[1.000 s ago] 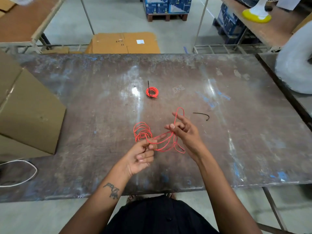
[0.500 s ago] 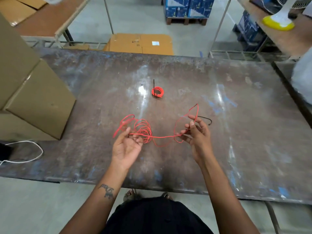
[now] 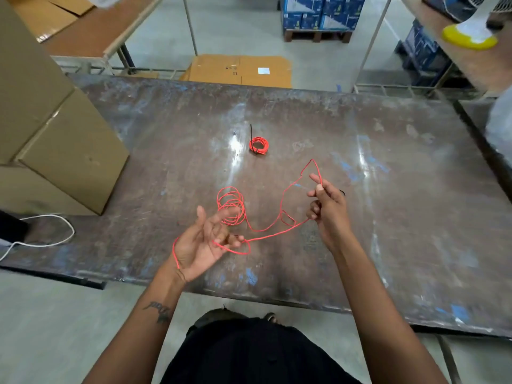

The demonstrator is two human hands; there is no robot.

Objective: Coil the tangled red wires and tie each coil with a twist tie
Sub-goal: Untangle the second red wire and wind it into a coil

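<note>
Left hand (image 3: pixel 198 245), palm up with fingers spread, had let the red wire (image 3: pixel 266 231) drape loosely across it; its loops sat at 12 o'clock of that hand. Right hand (image 3: pixel 328 206), pinching the wire, had drawn farther toward 3 o'clock, so the tangle opened out; the tied coil (image 3: pixel 258 145) lay unchanged on the table (image 3: pixel 415 217), and coiling looked ready to begin

A scuffed metal table (image 3: pixel 388 189) fills the middle of the view. Cardboard boxes (image 3: pixel 61 139) stand stacked on its left end, and a white cable (image 3: pixel 50 234) loops on the tabletop just in front of them. Beyond the far edge, a flattened carton (image 3: pixel 241 70) lies on the concrete floor (image 3: pixel 235 29). Farther back, blue boxes (image 3: pixel 315 12) sit on a wooden pallet (image 3: pixel 317 36). A brown bench (image 3: pixel 91 29) stands at upper left. At upper right, a shelf (image 3: pixel 471 65) bears a fan's yellow-rimmed base (image 3: pixel 468 34).
</note>
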